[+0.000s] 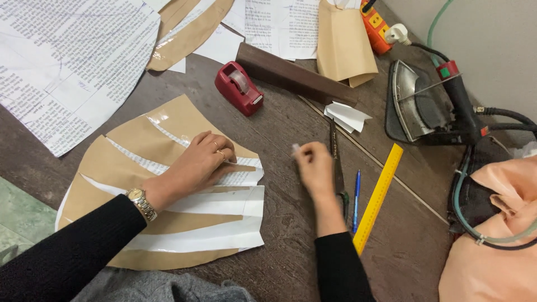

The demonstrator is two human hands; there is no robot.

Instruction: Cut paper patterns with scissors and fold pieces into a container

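Pattern piece (168, 196) is only pinned flat by your left hand (196, 165); right hand (313, 165) at 3 o'clock pinches a small tape bit (295, 147), which could stick crooked if the slashed strips shift.

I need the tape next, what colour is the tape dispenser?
Red tape dispenser, clearest in the head view, beyond the left hand.

A yellow ruler (378, 196), blue pen (356, 200) and an iron (417, 103) lie aside.
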